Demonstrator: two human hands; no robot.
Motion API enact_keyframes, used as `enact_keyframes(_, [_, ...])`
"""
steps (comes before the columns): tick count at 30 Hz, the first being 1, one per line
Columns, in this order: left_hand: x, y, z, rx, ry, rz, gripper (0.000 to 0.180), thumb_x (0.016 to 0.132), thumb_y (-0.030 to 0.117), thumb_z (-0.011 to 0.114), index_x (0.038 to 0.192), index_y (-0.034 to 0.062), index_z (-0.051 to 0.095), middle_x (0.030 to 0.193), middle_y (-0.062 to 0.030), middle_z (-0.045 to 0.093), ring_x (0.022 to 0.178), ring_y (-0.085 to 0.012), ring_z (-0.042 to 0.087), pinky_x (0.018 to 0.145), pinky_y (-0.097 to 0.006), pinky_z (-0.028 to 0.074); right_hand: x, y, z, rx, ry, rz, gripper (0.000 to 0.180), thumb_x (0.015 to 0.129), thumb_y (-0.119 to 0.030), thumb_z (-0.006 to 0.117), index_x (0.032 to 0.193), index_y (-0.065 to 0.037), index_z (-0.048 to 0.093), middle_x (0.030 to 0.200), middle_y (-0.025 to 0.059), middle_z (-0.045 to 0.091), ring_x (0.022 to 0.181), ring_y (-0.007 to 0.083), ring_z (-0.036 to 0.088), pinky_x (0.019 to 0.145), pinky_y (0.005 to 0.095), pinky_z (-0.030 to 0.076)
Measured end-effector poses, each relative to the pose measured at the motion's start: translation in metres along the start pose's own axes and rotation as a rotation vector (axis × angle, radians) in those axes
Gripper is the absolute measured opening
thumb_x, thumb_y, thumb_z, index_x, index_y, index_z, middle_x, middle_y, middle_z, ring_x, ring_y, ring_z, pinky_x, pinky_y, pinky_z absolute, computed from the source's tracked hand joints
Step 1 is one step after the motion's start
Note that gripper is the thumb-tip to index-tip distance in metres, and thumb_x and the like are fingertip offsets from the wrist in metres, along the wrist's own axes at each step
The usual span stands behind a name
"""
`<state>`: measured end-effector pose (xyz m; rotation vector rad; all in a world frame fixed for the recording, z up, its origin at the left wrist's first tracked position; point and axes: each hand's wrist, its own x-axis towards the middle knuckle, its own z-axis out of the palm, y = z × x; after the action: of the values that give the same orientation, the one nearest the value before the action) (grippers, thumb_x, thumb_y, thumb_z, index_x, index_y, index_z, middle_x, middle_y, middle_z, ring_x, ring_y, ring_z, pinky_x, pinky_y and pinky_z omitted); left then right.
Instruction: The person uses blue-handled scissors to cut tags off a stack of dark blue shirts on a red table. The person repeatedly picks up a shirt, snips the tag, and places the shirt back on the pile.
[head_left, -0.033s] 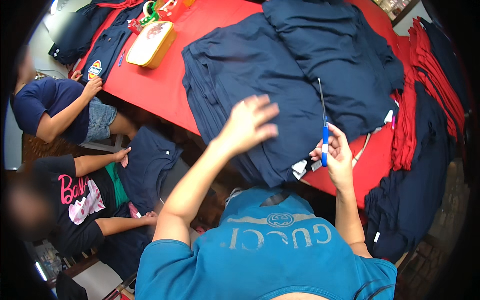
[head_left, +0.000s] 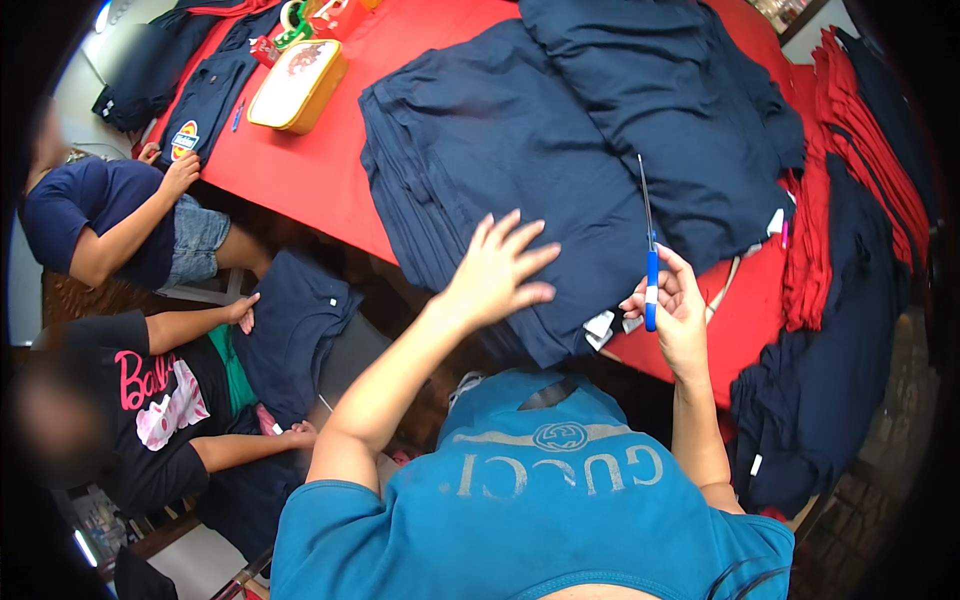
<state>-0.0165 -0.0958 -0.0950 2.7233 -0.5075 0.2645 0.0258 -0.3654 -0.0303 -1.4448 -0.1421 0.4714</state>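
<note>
My left hand [head_left: 500, 272] is spread with fingers apart over the near left part of a stack of navy garments [head_left: 480, 130]; whether it touches the cloth I cannot tell. In my right hand [head_left: 678, 308] are blue-handled scissors [head_left: 651, 285], seen edge-on, their thin metal blade pointing away from me. A second, bulkier pile of navy garments [head_left: 670, 90] lies against the first on the right. White labels [head_left: 599, 327] stick out at the near corner of the left stack, close to my right hand.
A red-covered table [head_left: 300, 185] carries a yellow tub with a white lid [head_left: 296, 88] and tape rolls [head_left: 293, 20]. Red garments [head_left: 860, 130] and navy garments [head_left: 830, 370] hang at the right. Two people sit at the left, handling navy garments [head_left: 290, 340].
My left hand has come slightly nearer to me, and its blurred fingers now show sharply, spread wide. My right hand with the scissors is nearly unmoved.
</note>
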Motion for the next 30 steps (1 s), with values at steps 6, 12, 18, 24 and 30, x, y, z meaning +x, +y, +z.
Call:
enact_keyframes(6, [-0.108, 0.03, 0.019, -0.35, 0.229, -0.216, 0.01, 0.076, 0.002, 0.072, 0.084, 0.0042, 0.067, 0.086, -0.0079, 0.063, 0.078, -0.0262, 0.063, 0.069, -0.036, 0.053, -0.049, 0.027, 0.016, -0.178, -0.016, 0.03, 0.059, 0.085, 0.008, 0.051, 0.142, -0.002, 0.038, 0.106, 0.0122, 0.058, 0.093, 0.0212, 0.066, 0.085, 0.033, 0.055])
enact_keyframes(12, [-0.183, 0.051, 0.027, -0.168, -0.446, -0.411, 0.031, 0.08, 0.023, 0.072, 0.106, 0.0057, 0.069, 0.104, -0.0131, 0.067, 0.094, -0.0275, 0.067, 0.084, -0.04, 0.053, -0.037, 0.067, 0.053, -1.09, -0.543, -0.6, 0.077, 0.07, 0.008, 0.063, 0.143, -0.007, 0.042, 0.1, 0.0168, 0.054, 0.086, 0.0357, 0.057, 0.076, 0.0429, 0.047])
enact_keyframes(18, [-0.141, 0.077, 0.022, -0.661, 0.124, -0.737, 0.023, 0.09, 0.021, 0.066, 0.103, 0.0012, 0.066, 0.095, -0.011, 0.068, 0.083, -0.0199, 0.068, 0.076, -0.032, 0.054, 0.076, -0.057, 0.041, -0.487, 0.034, -0.799, 0.042, 0.077, -0.002, 0.065, 0.118, -0.002, 0.059, 0.105, 0.0087, 0.065, 0.094, 0.0215, 0.063, 0.085, 0.0312, 0.049])
enact_keyframes(24, [-0.104, 0.093, 0.053, -1.183, 0.301, -0.921, 0.031, 0.095, 0.023, 0.064, 0.108, -0.004, 0.058, 0.09, -0.0109, 0.065, 0.078, -0.0165, 0.067, 0.07, -0.028, 0.055, 0.116, -0.1, -0.28, -0.034, 1.074, -0.9, 0.021, 0.083, 0.005, 0.063, 0.104, 0.004, 0.061, 0.085, 0.0059, 0.062, 0.068, 0.0126, 0.058, 0.065, 0.0278, 0.052])
enact_keyframes(30, [-0.106, 0.108, 0.056, -1.171, 0.414, -0.996, 0.032, 0.094, 0.028, 0.065, 0.098, -0.0027, 0.057, 0.085, -0.0105, 0.064, 0.073, -0.0163, 0.067, 0.067, -0.027, 0.056, -0.004, 0.024, -0.168, -0.29, 0.536, -0.614, 0.042, 0.097, -0.006, 0.052, 0.137, 0.001, 0.038, 0.088, 0.0056, 0.058, 0.076, 0.0124, 0.057, 0.071, 0.0262, 0.048])
